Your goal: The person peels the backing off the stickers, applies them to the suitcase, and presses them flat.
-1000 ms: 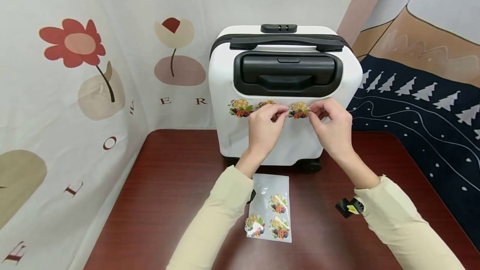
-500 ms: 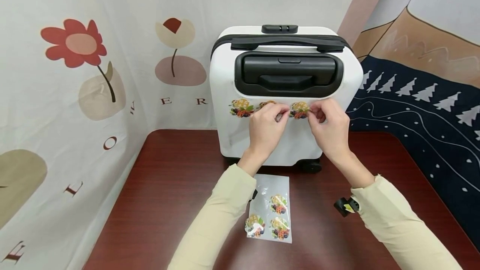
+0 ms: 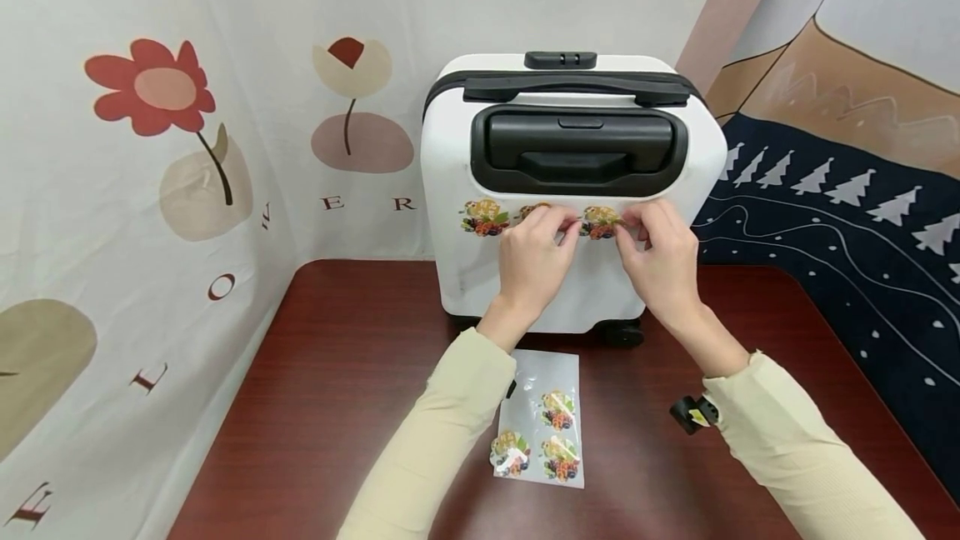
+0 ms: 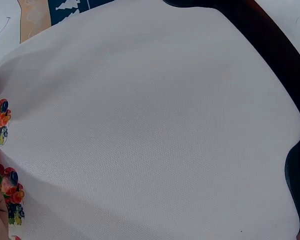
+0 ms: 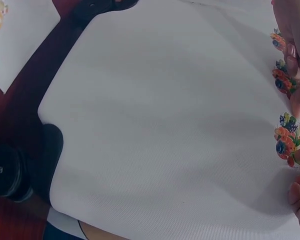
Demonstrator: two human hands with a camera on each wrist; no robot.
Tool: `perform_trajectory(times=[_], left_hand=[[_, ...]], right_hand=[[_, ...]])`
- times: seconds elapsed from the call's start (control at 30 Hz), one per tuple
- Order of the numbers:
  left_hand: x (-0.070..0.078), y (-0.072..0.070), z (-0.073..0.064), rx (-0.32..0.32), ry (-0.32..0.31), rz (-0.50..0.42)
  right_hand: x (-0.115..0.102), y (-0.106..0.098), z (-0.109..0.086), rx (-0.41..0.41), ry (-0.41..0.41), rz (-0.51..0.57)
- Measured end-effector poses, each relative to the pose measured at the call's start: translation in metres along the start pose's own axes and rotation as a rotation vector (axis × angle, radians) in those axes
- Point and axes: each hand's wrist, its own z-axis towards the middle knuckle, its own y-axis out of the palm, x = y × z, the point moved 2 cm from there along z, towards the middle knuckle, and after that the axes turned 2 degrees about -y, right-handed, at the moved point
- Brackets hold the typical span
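Observation:
A white suitcase with black handles stands on the table. My left hand pinches the left edge of a fruit-print sticker, held against the suitcase front below the handle recess. At its right edge, my right hand pinches the same sticker, also visible in the right wrist view as a colourful sticker. Further left on the suitcase are a second fruit sticker and a third one, partly covered by my left hand. In the left wrist view, only parts of the stickers and fingers show at the left border.
A sticker sheet with several fruit stickers lies on the dark red table in front of the suitcase. One sticker overhangs the sheet's left edge. Printed curtains hang behind and at both sides.
My right wrist has shifted slightly left while its fingers stay at the sticker's right edge. The left hand barely moves, and the sticker keeps its place.

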Motion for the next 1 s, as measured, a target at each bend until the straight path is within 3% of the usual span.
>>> perform_trajectory(times=[0.2,0.3,0.4,0.57,0.73,0.87,1.0], left_hand=[[-0.003,-0.002,-0.005,-0.015,-0.033,0.022],[-0.004,-0.004,-0.009,-0.057,-0.074,0.029],[-0.004,-0.006,-0.011,-0.136,-0.120,-0.016],[-0.003,-0.008,-0.009,-0.317,-0.225,-0.178],[-0.003,-0.009,-0.008,-0.427,-0.328,-0.315],[-0.003,-0.010,-0.008,-0.463,-0.352,-0.368],[-0.003,-0.010,-0.009,-0.492,-0.357,-0.374]], right_hand=[[0.001,-0.003,0.000,-0.019,0.020,-0.009],[0.003,-0.006,0.001,-0.045,0.031,-0.019],[0.005,-0.009,0.003,-0.080,0.036,-0.015],[0.004,-0.015,0.006,-0.141,0.063,0.035],[-0.002,-0.020,0.013,-0.207,0.161,0.216],[-0.009,-0.021,0.020,-0.329,0.226,0.396],[-0.011,-0.020,0.023,-0.467,0.268,0.470]])
